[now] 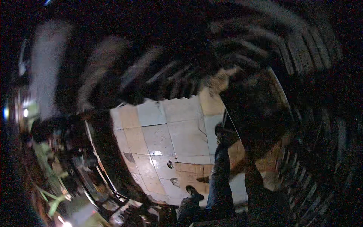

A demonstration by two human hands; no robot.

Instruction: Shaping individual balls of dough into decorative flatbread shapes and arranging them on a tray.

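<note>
My right forearm [254, 178] rises from the lower edge toward a large dark panel [257, 98] with a thin pale edge at the upper right. My right hand is lost in shadow by that panel, so its fingers and whatever it holds cannot be made out. I cannot see my left hand. Below, my jeans-clad legs [221, 170] and dark shoes [193, 191] are over a worn tiled floor [185, 132] with a brownish board [189, 172] on it.
Rows of slatted stacks [306, 49] surround the upper and right sides, blurred and dark. At the left is a dark ledge with a pale edge [104, 151]. Beyond it stand cluttered machinery and a green metal frame [53, 204], with small lights.
</note>
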